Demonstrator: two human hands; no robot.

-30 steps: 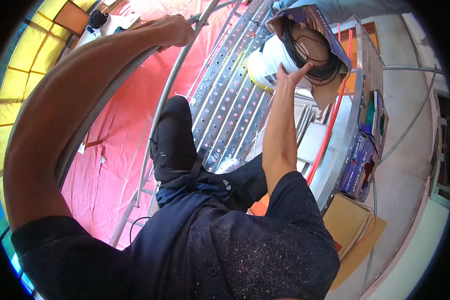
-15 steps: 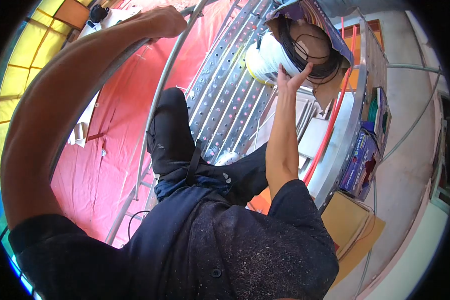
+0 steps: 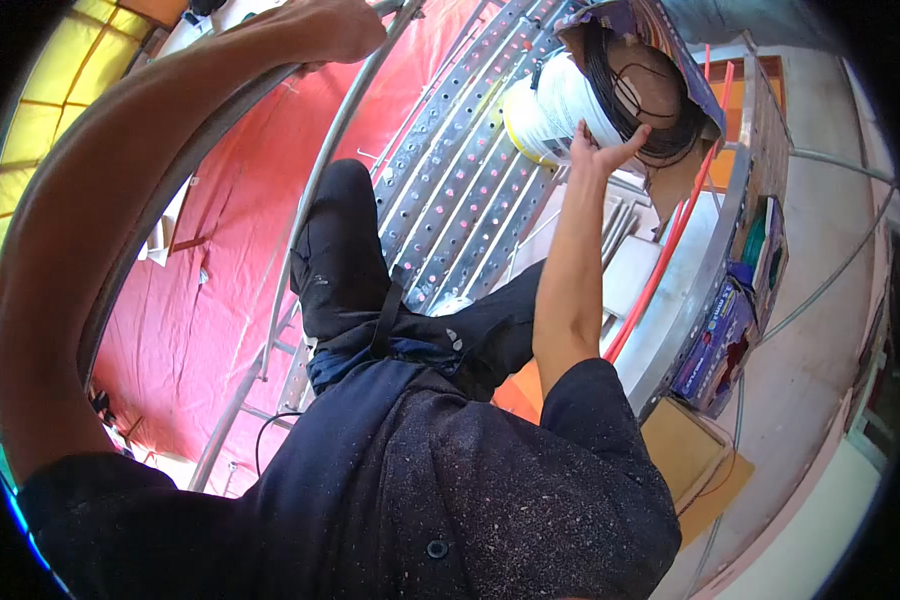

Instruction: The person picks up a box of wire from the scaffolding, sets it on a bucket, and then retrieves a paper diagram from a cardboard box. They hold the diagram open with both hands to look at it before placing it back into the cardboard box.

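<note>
At the top left, my left hand (image 3: 340, 30) is wrapped round a grey metal pipe (image 3: 305, 215) of the scaffold frame. My right hand (image 3: 607, 152) is at the upper right, thumb and fingers apart, against the coil of black cable (image 3: 682, 140) and the white bucket (image 3: 570, 105). The coil sits in a torn purple cardboard box (image 3: 670, 45) beside the bucket. How firmly the right hand holds them is unclear.
Perforated metal planks (image 3: 460, 200) run under my legs. A pink sheet (image 3: 215, 290) lies below on the left. Red tubes (image 3: 670, 250) run along a metal beam on the right, near a purple box (image 3: 715, 340) and a wall with grey conduit (image 3: 830, 262).
The view has shifted slightly, so the bucket, coil and right hand appear a little further right. Both hands keep about the same places on the things they touch.
</note>
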